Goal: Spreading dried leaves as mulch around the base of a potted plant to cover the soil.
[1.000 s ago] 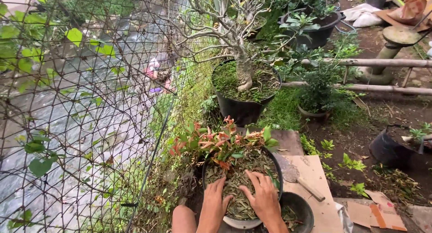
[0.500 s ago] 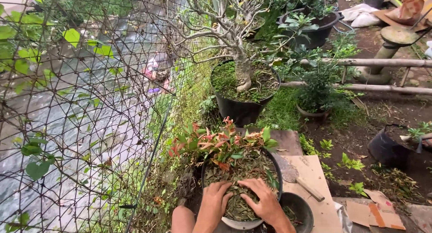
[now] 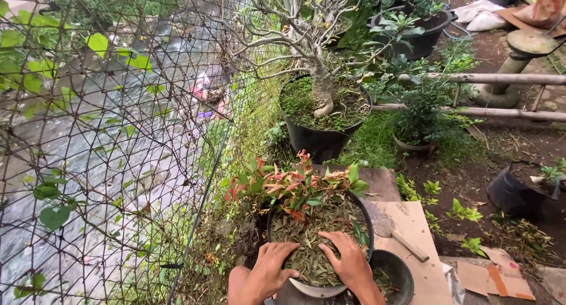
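A black pot [image 3: 364, 215] with a small red-and-green leafed plant [image 3: 292, 184] sits in front of me, its top covered with dry chopped leaves [image 3: 315, 231]. My left hand [image 3: 268, 268] lies flat, fingers spread, on the near left rim and the leaf layer. Palm down on the leaves at the near right rests my right hand [image 3: 348, 261]. Neither hand grips anything.
A smaller black bowl [image 3: 396, 274] with leaf bits stands at the right of the pot. A trowel [image 3: 392, 229] lies on cardboard [image 3: 413, 255]. A wire fence [image 3: 118, 140] runs along the left. Behind stands a big pot with a bare-branched tree [image 3: 321, 104], plus bamboo rails [image 3: 477, 79].
My left hand slid back toward the near left rim. My right hand moved slightly right across the leaves. The view shifted a little.
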